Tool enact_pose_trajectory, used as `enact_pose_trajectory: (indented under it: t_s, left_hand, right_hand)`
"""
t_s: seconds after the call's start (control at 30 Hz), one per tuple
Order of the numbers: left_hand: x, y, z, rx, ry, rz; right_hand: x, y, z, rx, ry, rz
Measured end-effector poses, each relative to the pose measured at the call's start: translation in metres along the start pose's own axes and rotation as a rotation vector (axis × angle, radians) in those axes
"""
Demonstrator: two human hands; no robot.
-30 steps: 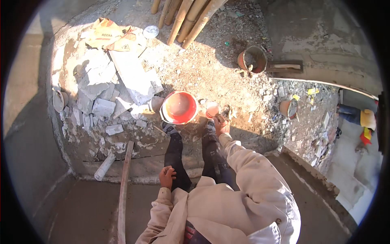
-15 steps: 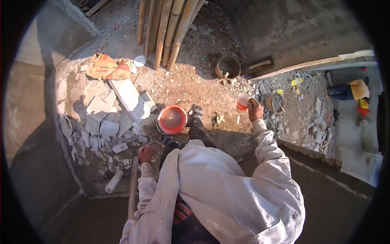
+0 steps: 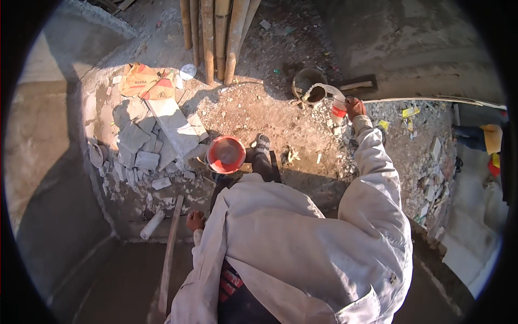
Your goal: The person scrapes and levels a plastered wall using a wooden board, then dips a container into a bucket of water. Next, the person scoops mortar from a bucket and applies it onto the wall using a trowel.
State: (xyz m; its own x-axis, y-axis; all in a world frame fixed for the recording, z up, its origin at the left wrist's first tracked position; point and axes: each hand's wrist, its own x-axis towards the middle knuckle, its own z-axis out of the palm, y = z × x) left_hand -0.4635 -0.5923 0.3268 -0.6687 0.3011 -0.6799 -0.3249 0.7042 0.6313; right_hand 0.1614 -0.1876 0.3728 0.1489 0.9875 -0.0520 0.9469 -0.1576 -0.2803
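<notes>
Out past the feet, I see a pale stream arcing from the red-and-white cup, gripped and tipped in the right hand, toward the far bucket. I read this as a pour in mid-flow, calling for the mouth to stay aimed inside that rim. Near the wooden strip, the left hand looks loosely curled; whether it holds anything I can't tell. Bamboo poles and the wall flank the bucket, while gravelly ground toward the red bucket offers swinging room.
</notes>
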Motion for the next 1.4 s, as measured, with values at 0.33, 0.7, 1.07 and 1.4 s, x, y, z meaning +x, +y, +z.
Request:
enact_pose_trajectory:
  t_s: [0.33, 0.7, 1.07, 1.4]
  left_hand:
    - [0.000, 0.008, 0.017, 0.159, -0.031, 0.068]
    - [0.028, -0.023, -0.036, 0.027, -0.068, -0.056]
    - [0.159, -0.046, -0.126, 0.379, -0.464, -0.071]
    - [0.257, 0.028, -0.020, 1.473, -0.761, 1.022]
  right_hand:
    - [-0.035, -0.053, 0.001, 0.268, 0.318, -0.098]
    - [-0.180, -0.198, 0.114, 0.516, -0.134, 0.035]
    - [-0.277, -0.330, 0.197, 0.485, -0.300, 0.104]
    - [-0.359, -0.199, 0.170, 0.458, -0.340, 0.447]
